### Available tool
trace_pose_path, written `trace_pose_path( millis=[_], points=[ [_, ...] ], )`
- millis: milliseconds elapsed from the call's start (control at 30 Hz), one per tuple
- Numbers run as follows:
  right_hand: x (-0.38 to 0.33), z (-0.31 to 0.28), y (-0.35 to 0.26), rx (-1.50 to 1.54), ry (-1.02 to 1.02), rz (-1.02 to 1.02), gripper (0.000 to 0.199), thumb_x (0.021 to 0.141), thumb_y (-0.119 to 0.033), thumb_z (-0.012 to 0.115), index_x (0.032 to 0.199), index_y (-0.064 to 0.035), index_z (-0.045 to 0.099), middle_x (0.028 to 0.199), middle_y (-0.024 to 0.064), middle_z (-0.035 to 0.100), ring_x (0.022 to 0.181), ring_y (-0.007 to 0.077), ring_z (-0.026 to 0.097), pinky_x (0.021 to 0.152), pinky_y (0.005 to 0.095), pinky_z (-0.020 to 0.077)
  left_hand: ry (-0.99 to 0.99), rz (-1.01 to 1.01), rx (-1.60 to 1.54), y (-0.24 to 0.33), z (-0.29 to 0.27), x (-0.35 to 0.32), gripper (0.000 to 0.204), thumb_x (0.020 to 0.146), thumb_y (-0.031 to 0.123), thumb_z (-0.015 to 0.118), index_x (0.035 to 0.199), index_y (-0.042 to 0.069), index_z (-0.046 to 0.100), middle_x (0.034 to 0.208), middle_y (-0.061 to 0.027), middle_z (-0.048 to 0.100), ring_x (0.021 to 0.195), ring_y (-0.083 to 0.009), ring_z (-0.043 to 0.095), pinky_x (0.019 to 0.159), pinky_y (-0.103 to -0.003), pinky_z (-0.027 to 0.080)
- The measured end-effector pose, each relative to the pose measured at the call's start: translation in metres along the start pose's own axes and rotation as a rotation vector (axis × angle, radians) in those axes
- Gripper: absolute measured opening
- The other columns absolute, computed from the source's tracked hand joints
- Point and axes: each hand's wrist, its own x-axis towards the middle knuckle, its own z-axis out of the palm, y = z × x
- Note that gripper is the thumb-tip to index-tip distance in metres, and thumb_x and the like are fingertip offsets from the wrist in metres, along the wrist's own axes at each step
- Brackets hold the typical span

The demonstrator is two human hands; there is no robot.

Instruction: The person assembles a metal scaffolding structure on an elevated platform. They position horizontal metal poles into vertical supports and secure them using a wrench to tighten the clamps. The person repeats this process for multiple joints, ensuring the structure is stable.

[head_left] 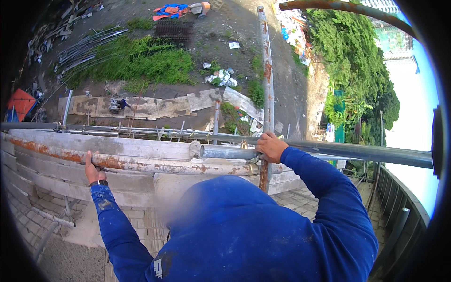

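My left hand (pixel 94 170), with a dark watch at the wrist, grips a rusty horizontal scaffold pipe (pixel 155 165) that lies along a concrete ledge (pixel 108 146). My right hand (pixel 270 146) is closed around a grey metal pipe (pixel 357 151) that runs off to the right. It holds the pipe next to the spot where a rusty upright pole (pixel 267 70) crosses it. Both arms wear blue sleeves, and my blue hooded top fills the lower middle of the view.
Far below lie bare ground, a grass patch (pixel 141 61), wooden boards (pixel 141 107), bundled pipes (pixel 89 47) and scattered debris. A thinner grey rail (pixel 117 129) runs behind the ledge. Brick paving (pixel 141 225) lies under me. A dark railing (pixel 399 202) curves at the right beside trees (pixel 357 61).
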Motion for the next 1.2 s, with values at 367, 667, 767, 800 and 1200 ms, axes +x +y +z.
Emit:
trace_pose_path(
  millis=[367, 667, 767, 800, 1200],
  points=[
    [0.017, -0.017, 0.003, -0.15, -0.216, -0.032, 0.023, 0.085, -0.019, 0.065, 0.106, -0.0111, 0.071, 0.111, 0.0056, 0.064, 0.114, 0.0262, 0.055, 0.107, 0.0489, 0.0384, 0.006, 0.025, 0.01, -0.002, -0.001, -0.003, 0.045, 0.094, 0.04, 0.073, 0.128, 0.014, 0.059, 0.116, -0.0082, 0.071, 0.101, -0.0222, 0.066, 0.085, -0.041, 0.053],
    [0.012, -0.009, -0.001, -0.061, -0.154, -0.01, 0.025, 0.085, -0.021, 0.066, 0.107, -0.0114, 0.07, 0.095, 0.0042, 0.071, 0.107, 0.0257, 0.059, 0.093, 0.0433, 0.043, -0.001, 0.036, -0.004, -0.003, 0.0, -0.007, 0.039, 0.095, 0.038, 0.072, 0.122, 0.011, 0.063, 0.111, -0.0068, 0.072, 0.096, -0.0201, 0.067, 0.082, -0.039, 0.053],
    [0.02, -0.011, -0.003, -0.072, -0.282, 0.065, 0.023, 0.088, -0.024, 0.065, 0.106, -0.0111, 0.071, 0.096, 0.0045, 0.072, 0.106, 0.0264, 0.059, 0.091, 0.0441, 0.043, 0.002, 0.045, -0.001, -0.001, -0.001, -0.008, 0.04, 0.095, 0.038, 0.073, 0.124, 0.012, 0.063, 0.111, -0.0068, 0.071, 0.096, -0.0202, 0.067, 0.083, -0.039, 0.053],
    [0.021, -0.011, -0.004, -0.087, -0.311, 0.07, 0.023, 0.088, -0.024, 0.066, 0.107, -0.0112, 0.071, 0.097, 0.0049, 0.071, 0.107, 0.0266, 0.059, 0.091, 0.0443, 0.0429, 0.001, 0.045, -0.004, -0.002, -0.002, -0.007, 0.041, 0.094, 0.038, 0.073, 0.124, 0.012, 0.062, 0.11, -0.0068, 0.071, 0.096, -0.0201, 0.067, 0.083, -0.039, 0.053],
    [0.018, -0.004, 0.005, -0.089, -0.231, -0.045, 0.023, 0.082, -0.027, 0.072, 0.102, -0.0151, 0.072, 0.103, 0.0039, 0.066, 0.109, 0.0261, 0.056, 0.093, 0.0461, 0.0417, 0.008, 0.045, -0.006, -0.003, -0.003, -0.005, 0.041, 0.094, 0.038, 0.073, 0.124, 0.013, 0.063, 0.109, -0.0072, 0.071, 0.097, -0.0205, 0.066, 0.085, -0.04, 0.053]
  ],
)
